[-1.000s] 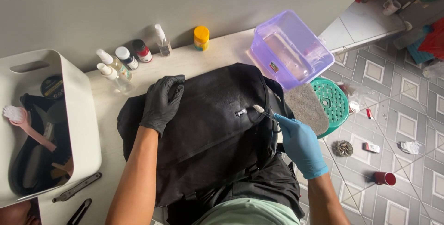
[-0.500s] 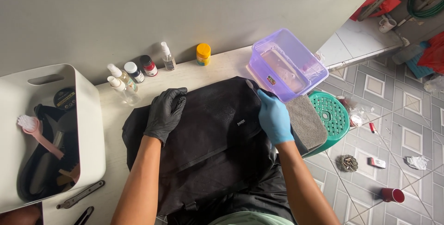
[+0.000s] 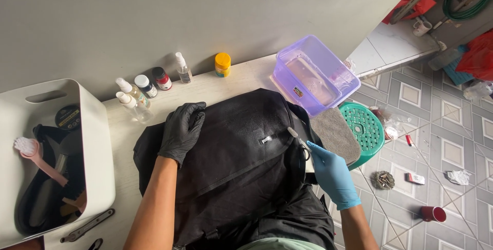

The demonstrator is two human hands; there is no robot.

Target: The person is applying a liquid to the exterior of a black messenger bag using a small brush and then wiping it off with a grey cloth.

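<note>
A black backpack [image 3: 241,162] lies flat on the pale desk [image 3: 123,142], filling its middle and near part, the bag's lower end hanging toward the person; the left hand [image 3: 182,131], in a black glove, rests palm down on the bag's far left portion, fingers spread and gripping nothing; the right hand [image 3: 331,173], in a blue glove, sits at the bag's right edge, fingers closed on a small brush [image 3: 297,138] with a pale slim handle, its head touching the black fabric just right of a small white label.

Far of the bag, along the grey wall, stands a row of small containers: two spray bottles [image 3: 128,96] at the left, a white-capped jar [image 3: 145,85], a red-banded jar [image 3: 162,78], a clear spray bottle [image 3: 182,67] and a yellow-capped jar [image 3: 222,64]; a translucent purple tub [image 3: 314,75] sits at the desk's far right corner, liquid visible inside; a grey cloth [image 3: 336,134] lies just right of the bag, overlapping a green perforated stool [image 3: 367,126] on the tiled floor.

At the left a white bin [image 3: 97,142] holds a pink-handled brush [image 3: 38,157] and dark items; a dark metal tool [image 3: 87,225] lies on the desk near the bin; a red cup [image 3: 434,213] stands on the floor at the near right, well apart from the bag.
</note>
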